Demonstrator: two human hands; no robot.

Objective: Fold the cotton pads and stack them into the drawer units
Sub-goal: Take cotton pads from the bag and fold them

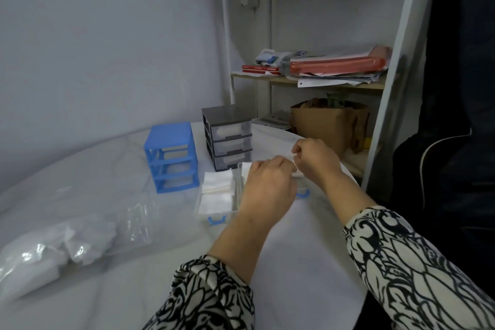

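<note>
My left hand (267, 187) and my right hand (314, 159) meet over a pulled-out clear drawer with a blue handle (302, 194), both pinching a white cotton pad (296, 173) that is mostly hidden between them. A second clear drawer (214, 215) beside it on the left holds folded white pads (217, 190). The blue drawer unit (172, 157) stands behind at the left with its slots open. The grey drawer unit (227, 135) stands to its right with three drawers pushed in.
A clear plastic bag (67, 244) with white pads lies on the white table (294, 262) at the left. A shelf rack (308, 80) with papers and a cardboard box (326, 120) stands behind the table at the right.
</note>
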